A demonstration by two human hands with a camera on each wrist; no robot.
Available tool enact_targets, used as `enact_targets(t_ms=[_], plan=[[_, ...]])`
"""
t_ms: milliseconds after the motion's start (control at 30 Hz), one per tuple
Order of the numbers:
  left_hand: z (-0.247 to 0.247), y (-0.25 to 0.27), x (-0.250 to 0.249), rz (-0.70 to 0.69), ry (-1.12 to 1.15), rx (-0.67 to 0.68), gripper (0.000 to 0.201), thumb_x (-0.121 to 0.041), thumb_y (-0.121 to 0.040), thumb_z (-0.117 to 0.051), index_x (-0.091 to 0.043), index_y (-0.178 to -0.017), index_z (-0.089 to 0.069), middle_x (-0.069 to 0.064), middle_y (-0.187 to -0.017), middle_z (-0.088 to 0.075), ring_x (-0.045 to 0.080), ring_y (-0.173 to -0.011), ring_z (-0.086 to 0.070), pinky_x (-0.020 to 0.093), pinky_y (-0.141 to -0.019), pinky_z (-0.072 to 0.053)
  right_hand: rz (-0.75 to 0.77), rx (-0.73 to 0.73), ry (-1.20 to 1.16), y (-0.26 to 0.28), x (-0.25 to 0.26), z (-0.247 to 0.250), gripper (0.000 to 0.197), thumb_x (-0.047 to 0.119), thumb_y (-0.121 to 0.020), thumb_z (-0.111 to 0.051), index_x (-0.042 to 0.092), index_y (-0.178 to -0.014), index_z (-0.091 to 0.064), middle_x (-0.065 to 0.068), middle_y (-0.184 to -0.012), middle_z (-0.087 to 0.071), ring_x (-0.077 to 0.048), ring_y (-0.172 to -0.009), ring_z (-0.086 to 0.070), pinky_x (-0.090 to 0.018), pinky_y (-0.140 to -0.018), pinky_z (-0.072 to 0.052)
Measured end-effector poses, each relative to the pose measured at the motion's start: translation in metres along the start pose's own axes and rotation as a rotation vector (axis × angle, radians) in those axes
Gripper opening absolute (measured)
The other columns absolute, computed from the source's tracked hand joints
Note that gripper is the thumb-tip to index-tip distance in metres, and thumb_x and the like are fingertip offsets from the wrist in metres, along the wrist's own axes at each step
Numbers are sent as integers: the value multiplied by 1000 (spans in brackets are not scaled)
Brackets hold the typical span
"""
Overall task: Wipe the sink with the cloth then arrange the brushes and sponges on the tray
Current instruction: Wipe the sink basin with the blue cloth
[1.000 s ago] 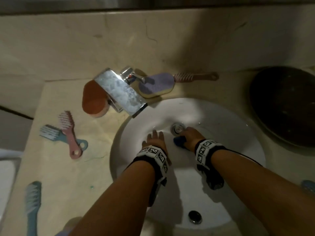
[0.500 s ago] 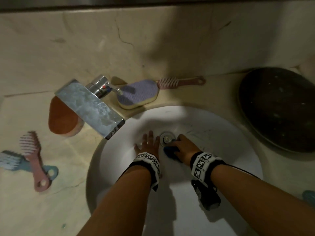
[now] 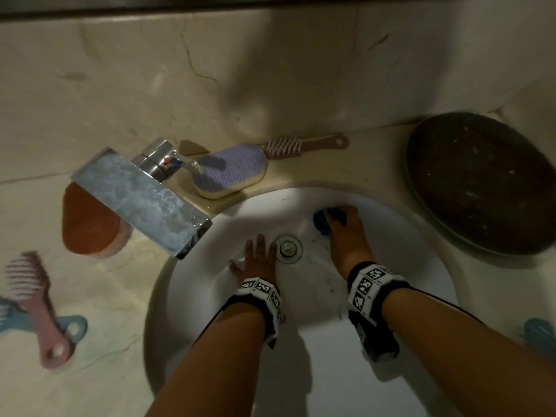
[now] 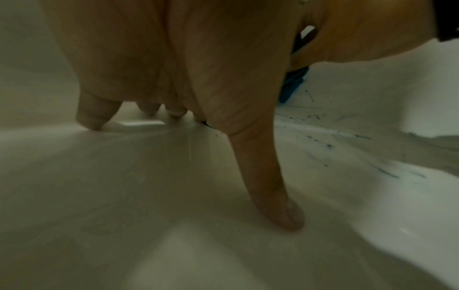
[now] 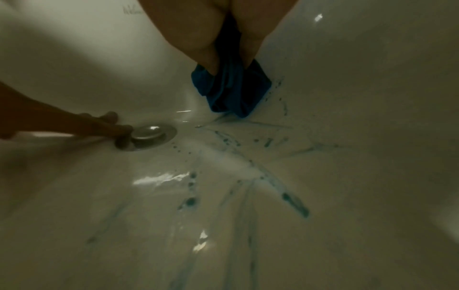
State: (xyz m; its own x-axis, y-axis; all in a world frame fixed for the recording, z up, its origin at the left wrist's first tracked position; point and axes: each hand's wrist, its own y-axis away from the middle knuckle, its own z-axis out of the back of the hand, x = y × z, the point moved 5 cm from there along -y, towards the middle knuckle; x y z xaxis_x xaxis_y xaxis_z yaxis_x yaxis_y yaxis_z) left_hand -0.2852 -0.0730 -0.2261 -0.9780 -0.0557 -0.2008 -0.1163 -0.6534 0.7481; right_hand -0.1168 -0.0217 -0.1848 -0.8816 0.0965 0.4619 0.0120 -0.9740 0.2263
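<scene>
My right hand (image 3: 346, 227) grips a bunched blue cloth (image 3: 323, 221) (image 5: 231, 92) and presses it on the far right wall of the white sink (image 3: 391, 236). Blue streaks (image 5: 273, 176) mark the basin below it. Flat and spread, my left hand (image 3: 255, 257) (image 4: 174, 78) rests on the basin just left of the metal drain (image 3: 288, 247) (image 5: 149, 137). A purple sponge (image 3: 230, 170) and a pink brush (image 3: 301, 145) lie behind the sink. An orange sponge (image 3: 87, 227) sits left of the tap. The dark oval tray (image 3: 481, 182) is at the right.
The chrome tap (image 3: 141, 197) overhangs the sink's left rim. A pink brush (image 3: 36, 305) crossed over a blue brush (image 3: 72, 326) lies at the far left on the beige counter (image 3: 90, 296). A teal brush (image 3: 538, 332) shows at the right edge. A wall rises behind.
My right hand has slid the blue cloth from beside the drain up to the far right wall of the basin. The left hand has stayed beside the drain. The head view shifted.
</scene>
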Motion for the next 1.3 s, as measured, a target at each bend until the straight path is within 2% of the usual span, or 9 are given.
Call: enact_targets(t_ms=[267, 400, 533, 733, 833, 867, 967, 1133, 1300], plan=[[-3, -5, 1, 4, -18, -26, 90, -25, -92, -57, -29, -149, 12, 2, -154, 29, 27, -144, 21, 65, -110, -2, 199, 347, 440, 4, 4, -30, 57, 10, -100, -34, 22, -151, -11, -10, -158, -1, -30, -146, -7, -42, -114, -27], [-1, -4, 1, 7, -12, -23, 85, -25, -94, -53, -29, -149, 11, 1, -155, 27, 26, -144, 20, 65, -110, -3, 179, 274, 461, 2, 15, -4, 46, 11, -97, -42, 22, -141, -37, -13, -147, -25, -35, -132, -29, -41, -105, -35], [1, 0, -1, 0, -7, -8, 88, -27, -92, -56, -28, -149, 12, 2, -155, 28, 27, -144, 21, 65, -110, -2, 186, 231, 368, -5, 19, 17, 40, 24, -98, -44, 18, -137, -38, -10, -145, -26, -32, -134, -27, -38, -108, -30], [0, 0, -1, 4, -16, -22, 88, -24, -93, -56, -28, -149, 11, 2, -155, 28, 27, -144, 21, 66, -109, -2, 312, 479, 556, 3, -2, -17, 56, 13, -101, -34, 12, -151, -8, -11, -159, 1, -30, -146, -12, -37, -118, -15], [0, 0, -1, 6, -19, -20, 92, -25, -91, -59, -28, -149, 12, 2, -154, 29, 27, -144, 22, 66, -109, -2, 408, 463, 680, 1, -1, -19, 55, 1, -88, -41, 6, -142, -37, -22, -149, -32, -38, -133, -41, -47, -108, -34], [0, 0, -1, 7, -22, -14, 93, -25, -90, -60, -28, -149, 12, 2, -154, 30, 27, -144, 22, 66, -109, -2, 437, 421, 751, 1, 0, -14, 56, 3, -88, -39, 8, -144, -33, -20, -151, -29, -35, -136, -39, -47, -110, -33], [1, 0, -2, 19, -29, -9, 89, -25, -92, -57, -29, -149, 11, 2, -154, 29, 27, -144, 22, 66, -109, -3, 371, 480, 848, 3, -15, -5, 62, 7, -99, -26, 20, -150, 8, -4, -158, 18, -23, -148, 4, -42, -119, -1], [1, -2, -2, 18, -18, -12, 82, -25, -95, -52, -29, -150, 9, 2, -155, 27, 26, -144, 20, 65, -109, -3, 398, 500, 769, 0, -10, -27, 59, 10, -100, -23, 20, -150, 6, -3, -158, 17, -22, -148, 8, -40, -119, 4], [2, -2, -3, 11, -25, 3, 84, -29, -94, -53, -28, -150, 10, 3, -155, 27, 26, -144, 20, 65, -109, -3, 424, 538, 905, -5, -5, -27, 56, 17, -102, -23, 21, -150, 6, -3, -159, 12, -23, -148, 3, -43, -119, 1]])
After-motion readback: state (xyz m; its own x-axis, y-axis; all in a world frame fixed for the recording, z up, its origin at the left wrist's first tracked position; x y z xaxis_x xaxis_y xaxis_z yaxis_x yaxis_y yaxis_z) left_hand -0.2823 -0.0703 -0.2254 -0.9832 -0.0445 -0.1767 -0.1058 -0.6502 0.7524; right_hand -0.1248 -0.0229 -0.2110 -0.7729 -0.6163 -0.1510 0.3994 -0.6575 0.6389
